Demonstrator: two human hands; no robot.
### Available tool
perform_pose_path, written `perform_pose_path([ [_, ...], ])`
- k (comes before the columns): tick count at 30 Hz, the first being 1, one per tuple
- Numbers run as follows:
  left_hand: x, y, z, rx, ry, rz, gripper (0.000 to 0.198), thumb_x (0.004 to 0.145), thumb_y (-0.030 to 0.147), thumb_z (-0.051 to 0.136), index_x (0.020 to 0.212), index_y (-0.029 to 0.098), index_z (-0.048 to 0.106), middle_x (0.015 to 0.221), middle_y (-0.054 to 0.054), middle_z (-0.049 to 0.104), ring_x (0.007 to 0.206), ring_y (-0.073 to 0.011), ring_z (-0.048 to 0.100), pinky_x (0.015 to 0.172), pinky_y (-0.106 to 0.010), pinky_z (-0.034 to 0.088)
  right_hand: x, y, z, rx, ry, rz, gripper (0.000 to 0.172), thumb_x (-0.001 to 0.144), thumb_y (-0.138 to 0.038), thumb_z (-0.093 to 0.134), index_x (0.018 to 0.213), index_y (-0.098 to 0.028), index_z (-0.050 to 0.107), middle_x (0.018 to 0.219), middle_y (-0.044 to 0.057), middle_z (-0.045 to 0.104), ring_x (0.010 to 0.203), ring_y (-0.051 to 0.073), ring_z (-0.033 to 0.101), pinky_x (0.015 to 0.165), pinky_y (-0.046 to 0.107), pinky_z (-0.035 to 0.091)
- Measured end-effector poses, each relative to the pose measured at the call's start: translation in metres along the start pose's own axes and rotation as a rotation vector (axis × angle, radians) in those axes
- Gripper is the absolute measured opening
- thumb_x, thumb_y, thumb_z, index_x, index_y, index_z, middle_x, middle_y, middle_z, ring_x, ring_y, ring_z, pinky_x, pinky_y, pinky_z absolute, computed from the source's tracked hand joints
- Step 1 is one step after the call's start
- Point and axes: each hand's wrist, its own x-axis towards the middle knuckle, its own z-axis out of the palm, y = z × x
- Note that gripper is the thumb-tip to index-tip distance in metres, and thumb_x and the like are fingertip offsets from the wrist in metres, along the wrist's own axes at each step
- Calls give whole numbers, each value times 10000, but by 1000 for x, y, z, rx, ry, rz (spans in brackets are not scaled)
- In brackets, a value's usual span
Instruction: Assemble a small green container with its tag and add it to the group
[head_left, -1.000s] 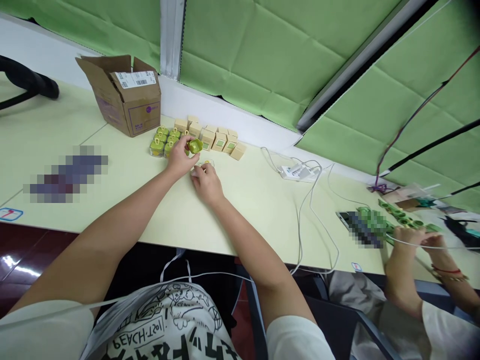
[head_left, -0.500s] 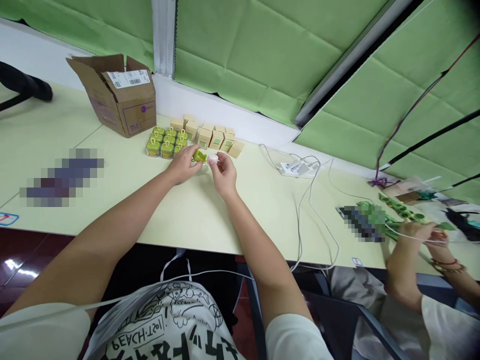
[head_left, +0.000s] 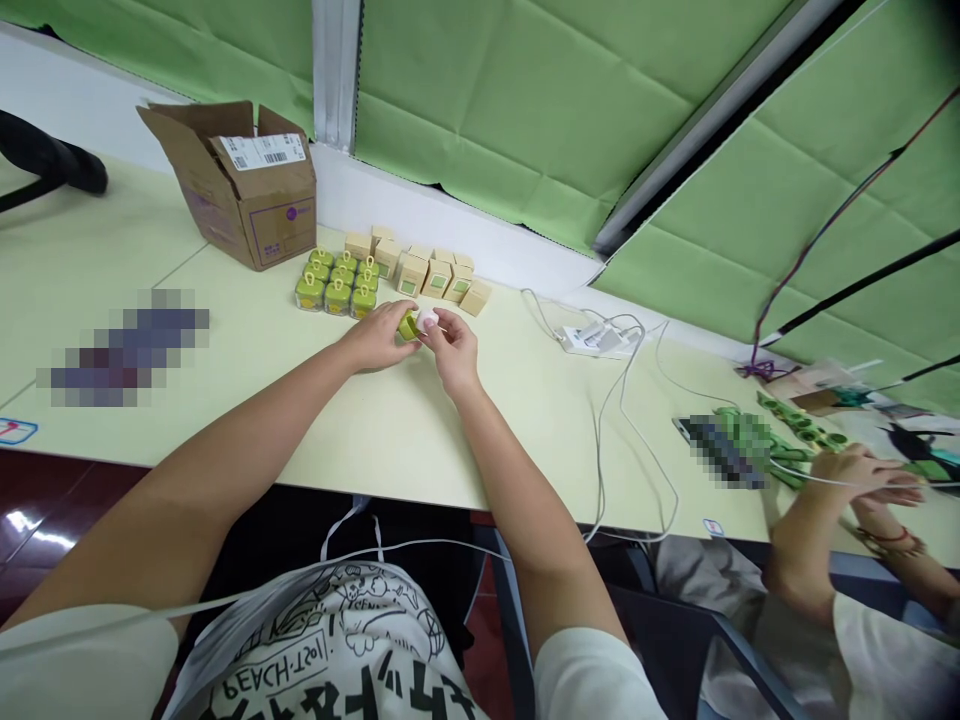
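My left hand (head_left: pixel 381 336) is closed around a small green container (head_left: pixel 407 326), its green side turned towards my right hand. Between the fingers of my right hand (head_left: pixel 457 350) is a small white round piece (head_left: pixel 427 318), held right against the green container; whether it sits inside the opening I cannot tell. Both hands are just above the table, near its middle. Behind my left hand stand several clear little containers with green lids and loop handles (head_left: pixel 337 292), packed in rows. Several small tan cardboard boxes (head_left: pixel 412 274) stand beyond my hands.
An open cardboard carton (head_left: pixel 279 225) stands at the back left. A white power strip (head_left: pixel 596 340) with loose cables lies to the right. Farther right, another person's hands (head_left: pixel 851 475) are over green parts (head_left: pixel 802 418). A blurred dark object (head_left: pixel 127 350) lies on the left.
The green container has turned in my left hand, and the white piece has come closer against it. The other person's hands on the right have shifted and spread.
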Motion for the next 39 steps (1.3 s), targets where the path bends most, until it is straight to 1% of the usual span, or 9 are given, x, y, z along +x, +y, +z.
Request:
perform_pose_path([
  [5, 2, 5, -1, 25, -8, 8, 388, 859, 333, 643, 1223, 201, 615, 1173, -107, 708, 1109, -289, 664, 925, -390, 528, -1, -1, 0, 1, -51, -22, 663, 684, -669, 837, 1146, -224, 671, 1193, 89, 733, 1031, 221, 741, 950, 405, 639],
  [10, 2, 6, -1, 43, -6, -4, 376, 820, 284, 640, 1189, 210, 629, 1133, -99, 724, 1057, -286, 673, 883, -389, 529, -2, -4, 1, 7, -77, 4, 672, 661, -667, 850, 1132, -220, 677, 1202, 85, 736, 1039, 217, 741, 944, 397, 643],
  [13, 2, 5, -1, 52, 2, -9, 374, 824, 304, 640, 1187, 219, 634, 1138, -95, 730, 1066, -290, 674, 875, -390, 530, -2, -3, 0, -22, -85, 8, 671, 657, -672, 849, 1125, -220, 682, 1213, 91, 737, 1043, 221, 743, 957, 403, 638],
  [17, 3, 6, -1, 91, 9, -28, 314, 844, 314, 624, 1140, 218, 660, 1097, -93, 740, 1061, -302, 675, 869, -402, 528, -1, 1, 0, -42, -93, -3, 676, 637, -659, 865, 1112, -212, 686, 1201, 104, 741, 1037, 233, 750, 946, 406, 635],
  [21, 4, 9, 1, 146, 36, -40, 321, 857, 302, 615, 1153, 196, 684, 1144, -121, 731, 1115, -329, 654, 948, -444, 504, -1, 2, -1, -80, -103, -17, 655, 662, -656, 849, 1113, -211, 681, 1184, 103, 739, 1019, 226, 750, 921, 388, 633],
  [24, 4, 13, 3, 195, 56, -78, 345, 865, 278, 615, 1192, 193, 680, 1151, -133, 730, 1131, -343, 644, 966, -469, 481, -1, 2, -1, -124, -93, -29, 649, 673, -665, 835, 1113, -215, 677, 1188, 101, 733, 1004, 220, 747, 901, 379, 633],
  [29, 3, 15, 4, 235, 2, -64, 298, 891, 272, 593, 1160, 180, 681, 1125, -139, 740, 1114, -350, 653, 928, -475, 468, -1, 1, -2, -100, -99, 8, 630, 629, -640, 877, 1050, -216, 680, 1127, 81, 750, 934, 201, 742, 871, 382, 645],
  [35, 3, 13, 5, 223, -55, -58, 329, 884, 311, 627, 1187, 192, 675, 1135, -126, 749, 1118, -341, 666, 943, -461, 467, 0, -4, -8, -62, -141, 81, 626, 571, -640, 916, 976, -214, 698, 1011, 39, 775, 824, 167, 732, 843, 392, 662],
  [39, 3, 14, 3, 205, -82, -37, 314, 878, 316, 627, 1164, 196, 680, 1113, -114, 752, 1095, -332, 679, 936, -449, 477, 0, -8, -11, -33, -187, 89, 604, 577, -611, 930, 974, -207, 720, 983, 36, 790, 829, 178, 744, 863, 417, 667],
])
